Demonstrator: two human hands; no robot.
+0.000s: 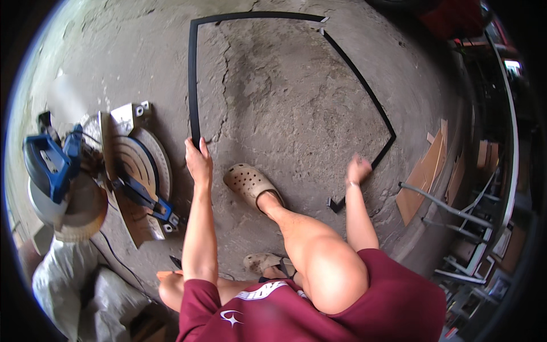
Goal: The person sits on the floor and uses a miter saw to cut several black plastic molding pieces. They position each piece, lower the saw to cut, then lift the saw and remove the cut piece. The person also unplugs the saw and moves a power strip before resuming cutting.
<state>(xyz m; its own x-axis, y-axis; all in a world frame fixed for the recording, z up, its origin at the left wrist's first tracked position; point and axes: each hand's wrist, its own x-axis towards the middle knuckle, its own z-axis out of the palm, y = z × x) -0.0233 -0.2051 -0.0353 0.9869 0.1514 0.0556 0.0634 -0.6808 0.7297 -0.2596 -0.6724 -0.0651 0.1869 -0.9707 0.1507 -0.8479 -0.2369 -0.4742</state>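
My left hand [199,161] is closed on the lower end of a black flat bar [192,80], which turns a corner at the top and runs right. A second black bar [356,68] slants down the right and bends back. My right hand [358,170], slightly blurred, is closed on its lower section, and a short angled end shows below that hand. At the top right the two pieces' pale-tipped ends lie apart. Both pieces outline a rough shape on cracked concrete [285,85]. My sandalled foot [248,185] stands between my hands.
A blue and silver mitre saw [51,165] with a cord sits at my left, above plastic-wrapped material [65,285]. On the right are cardboard sheets [421,188], a metal tube frame [473,245] and clutter. A dark red object [433,20] stands at the top right.
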